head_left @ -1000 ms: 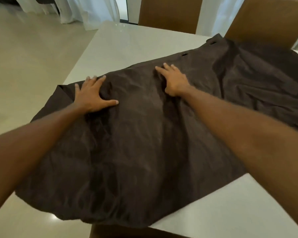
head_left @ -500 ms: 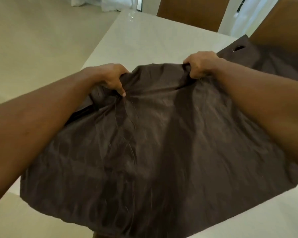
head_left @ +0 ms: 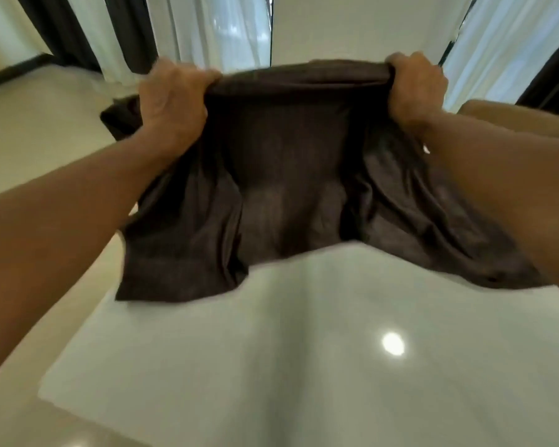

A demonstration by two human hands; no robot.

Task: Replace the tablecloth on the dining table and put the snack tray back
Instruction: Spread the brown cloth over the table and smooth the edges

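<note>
Above the far part of the white table (head_left: 304, 366), a dark brown tablecloth (head_left: 291, 175) was held up by its top edge. The left hand (head_left: 171, 104) gripped the bunched edge on the left, fingers curled tight round the fabric. The right hand (head_left: 417, 82) gripped it likewise on the right. The cloth hung in loose folds between the forearms, reaching down to the tabletop. A tan chair (head_left: 513, 119) stood far right, with pale curtains (head_left: 207, 27) behind.
</note>
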